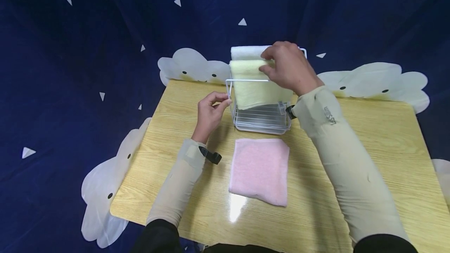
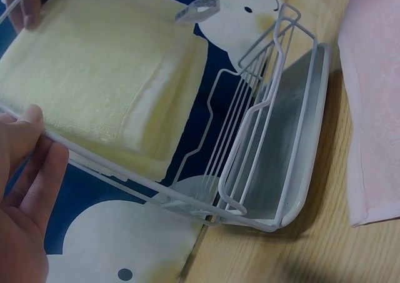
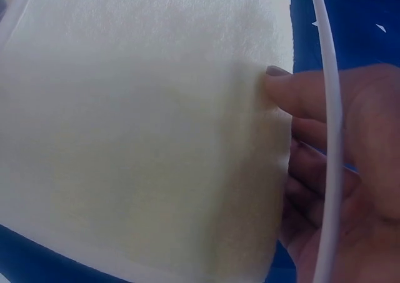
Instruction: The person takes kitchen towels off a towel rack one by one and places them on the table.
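Observation:
A white wire rack (image 1: 260, 124) with a drip tray stands on the table. Over its upper bars hang a pale yellow towel (image 1: 258, 85) in front and a white towel (image 1: 246, 52) behind. My left hand (image 1: 211, 114) pinches the rack's left upright wire between thumb and fingers; the left wrist view shows this hand (image 2: 28, 170) at the wire too. At the yellow towel's right side, my right hand (image 1: 290, 67) has its thumb on the front face. In the right wrist view the fingers (image 3: 306, 183) curl behind the towel's edge, partly hidden.
A pink towel (image 1: 259, 171) lies flat on the wooden table (image 1: 372, 159), in front of the rack. Behind the table hangs a dark blue curtain (image 1: 211, 18) with white cloud shapes (image 1: 376, 81). A small tag (image 1: 282, 107) shows near the rack's right side.

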Demonstrator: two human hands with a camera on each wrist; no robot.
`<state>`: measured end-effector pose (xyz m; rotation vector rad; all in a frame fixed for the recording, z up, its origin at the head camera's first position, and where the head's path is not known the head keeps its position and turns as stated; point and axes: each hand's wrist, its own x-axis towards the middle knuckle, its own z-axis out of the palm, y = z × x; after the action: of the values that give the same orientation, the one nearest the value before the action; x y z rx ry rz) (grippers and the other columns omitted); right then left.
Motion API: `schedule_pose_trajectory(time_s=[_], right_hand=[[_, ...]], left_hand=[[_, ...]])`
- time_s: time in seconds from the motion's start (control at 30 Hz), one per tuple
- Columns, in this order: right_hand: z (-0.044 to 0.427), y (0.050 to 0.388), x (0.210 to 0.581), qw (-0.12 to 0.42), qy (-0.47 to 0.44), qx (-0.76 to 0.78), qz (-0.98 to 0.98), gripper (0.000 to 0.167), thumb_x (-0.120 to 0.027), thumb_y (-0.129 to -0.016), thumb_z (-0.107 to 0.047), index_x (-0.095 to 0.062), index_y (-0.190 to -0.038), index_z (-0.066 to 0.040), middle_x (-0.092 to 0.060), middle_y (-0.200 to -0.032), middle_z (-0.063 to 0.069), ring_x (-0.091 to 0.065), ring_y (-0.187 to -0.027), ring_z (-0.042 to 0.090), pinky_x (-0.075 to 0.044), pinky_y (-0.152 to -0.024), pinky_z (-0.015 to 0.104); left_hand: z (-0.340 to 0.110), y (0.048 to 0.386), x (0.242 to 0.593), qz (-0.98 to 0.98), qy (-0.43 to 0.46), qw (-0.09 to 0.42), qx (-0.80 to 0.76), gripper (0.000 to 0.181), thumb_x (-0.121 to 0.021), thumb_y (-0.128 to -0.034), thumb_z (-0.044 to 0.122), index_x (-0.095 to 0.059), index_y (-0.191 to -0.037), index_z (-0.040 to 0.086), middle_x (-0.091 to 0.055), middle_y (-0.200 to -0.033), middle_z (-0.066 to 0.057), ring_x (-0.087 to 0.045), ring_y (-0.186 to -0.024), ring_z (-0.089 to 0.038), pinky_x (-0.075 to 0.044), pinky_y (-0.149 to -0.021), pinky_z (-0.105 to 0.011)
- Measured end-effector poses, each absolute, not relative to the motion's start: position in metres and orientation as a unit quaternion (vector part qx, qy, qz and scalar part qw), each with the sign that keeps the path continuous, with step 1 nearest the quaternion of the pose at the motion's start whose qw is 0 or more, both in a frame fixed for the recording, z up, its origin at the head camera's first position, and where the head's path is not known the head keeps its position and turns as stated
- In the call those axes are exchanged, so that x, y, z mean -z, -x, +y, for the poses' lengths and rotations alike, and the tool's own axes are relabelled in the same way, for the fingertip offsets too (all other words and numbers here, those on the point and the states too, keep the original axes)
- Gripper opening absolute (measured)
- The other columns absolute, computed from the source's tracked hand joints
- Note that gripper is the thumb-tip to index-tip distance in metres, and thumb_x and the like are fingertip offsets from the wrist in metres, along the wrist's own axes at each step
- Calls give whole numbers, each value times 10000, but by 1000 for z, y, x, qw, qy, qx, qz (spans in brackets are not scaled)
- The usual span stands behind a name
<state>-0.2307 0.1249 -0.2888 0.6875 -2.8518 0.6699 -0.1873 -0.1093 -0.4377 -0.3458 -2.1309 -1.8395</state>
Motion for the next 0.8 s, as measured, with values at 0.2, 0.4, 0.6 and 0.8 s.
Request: schedule_pose_trajectory(time_s=[0.2,0.4,0.6,0.8], right_hand=[[123,233,288,46,-216,-211,-952,297,-709,-942,-165,-714,-1184,8,-680,-1179,168,-590,-1052,309,-472,-967,467],[123,234,286,33,-214,-197,-956,311,-706,-957,-189,-709,-1200,6,-683,-1182,177,-602,-1061,326,-474,-963,485],[124,235,288,41,-219,-190,-956,277,-713,-958,-194,-729,-1165,-11,-696,-1142,165,-607,-1043,324,-468,-964,487],[124,234,289,41,-215,-192,-957,234,-709,-963,-188,-740,-1126,-23,-699,-1116,153,-602,-1031,309,-466,-964,479]], left_hand=[[-107,177,420,-743,121,150,641,105,-714,-889,-84,-687,-989,-102,-706,-997,-196,-672,-905,-235,-605,-812,-326],[-107,178,420,-743,121,150,641,98,-718,-887,-78,-693,-981,-91,-708,-996,-193,-673,-905,-245,-605,-811,-326],[-107,180,422,-745,120,150,639,100,-720,-886,-75,-696,-983,-85,-711,-1002,-185,-672,-903,-239,-605,-809,-321],[-107,179,421,-746,123,149,637,106,-717,-889,-76,-690,-989,-97,-708,-1002,-185,-674,-912,-251,-605,-808,-324]])
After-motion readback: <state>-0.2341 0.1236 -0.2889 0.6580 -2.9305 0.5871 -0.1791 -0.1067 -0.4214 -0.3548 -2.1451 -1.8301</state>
